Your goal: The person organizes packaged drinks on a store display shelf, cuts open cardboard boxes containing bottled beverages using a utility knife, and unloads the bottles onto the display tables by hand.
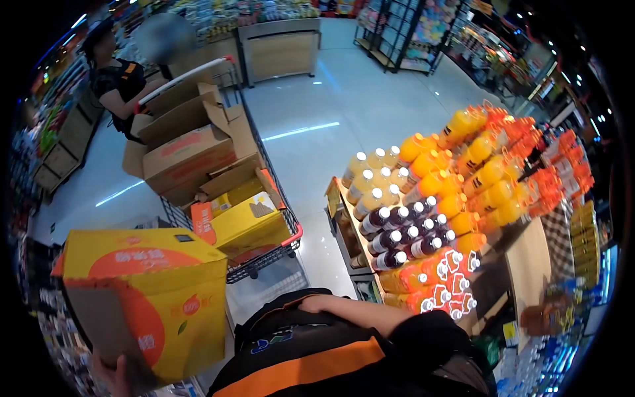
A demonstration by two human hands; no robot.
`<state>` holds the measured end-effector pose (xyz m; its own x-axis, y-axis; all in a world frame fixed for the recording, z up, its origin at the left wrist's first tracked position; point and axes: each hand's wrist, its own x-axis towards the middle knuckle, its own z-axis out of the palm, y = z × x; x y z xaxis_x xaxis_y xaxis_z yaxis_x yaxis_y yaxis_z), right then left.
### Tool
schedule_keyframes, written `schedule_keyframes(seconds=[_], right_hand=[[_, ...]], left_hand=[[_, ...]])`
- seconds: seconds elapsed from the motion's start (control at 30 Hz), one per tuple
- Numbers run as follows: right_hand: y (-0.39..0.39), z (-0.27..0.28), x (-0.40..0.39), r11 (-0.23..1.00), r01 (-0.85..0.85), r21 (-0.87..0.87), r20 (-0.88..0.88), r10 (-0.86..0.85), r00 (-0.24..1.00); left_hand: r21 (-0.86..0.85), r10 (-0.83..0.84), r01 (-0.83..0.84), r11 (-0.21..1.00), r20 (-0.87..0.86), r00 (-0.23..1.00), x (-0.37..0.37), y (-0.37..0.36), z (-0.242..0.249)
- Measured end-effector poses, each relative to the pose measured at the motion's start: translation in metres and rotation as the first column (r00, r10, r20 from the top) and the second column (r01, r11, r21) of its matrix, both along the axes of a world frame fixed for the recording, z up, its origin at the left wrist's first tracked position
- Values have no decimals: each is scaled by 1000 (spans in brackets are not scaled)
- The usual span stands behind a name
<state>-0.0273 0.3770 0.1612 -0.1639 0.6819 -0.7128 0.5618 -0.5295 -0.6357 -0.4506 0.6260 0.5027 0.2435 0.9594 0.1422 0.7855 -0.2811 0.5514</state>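
Note:
A large yellow cardboard carton point(192, 317) with orange circles and a cut-out grey-brown side fills the lower left. My left hand point(116, 376) grips it near its lower left corner, with the fingers partly hidden by the box. My right hand point(311, 304) reaches into the top of my black and orange apron point(297, 364) at waist height, and its fingers are out of sight in the cloth. Just beyond the carton stands a shopping cart point(291, 239) loaded with an open brown box point(192, 159) and another yellow carton point(254, 225).
To the right, a display stand point(360, 228) carries rows of orange, pale and dark juice bottles point(403, 228). A person point(122, 86) stands behind the cart's handle. Pale floor point(297, 99) runs between cart and bottles toward a wooden counter point(281, 53) and black racks point(390, 33).

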Motion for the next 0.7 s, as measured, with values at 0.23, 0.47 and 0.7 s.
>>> schedule_keyframes(seconds=[0.23,0.47,0.7], right_hand=[[35,17,-12,984,-12,175,-59,23,998],[8,-33,16,957,6,289,198,-66,978],[28,44,83,979,59,197,74,-75,994]], left_hand=[[10,-78,78,997,188,979,7,47,7],[372,-98,-50,927,368,925,105,96,11],[822,-254,408,398,-329,910,278,182,51]])
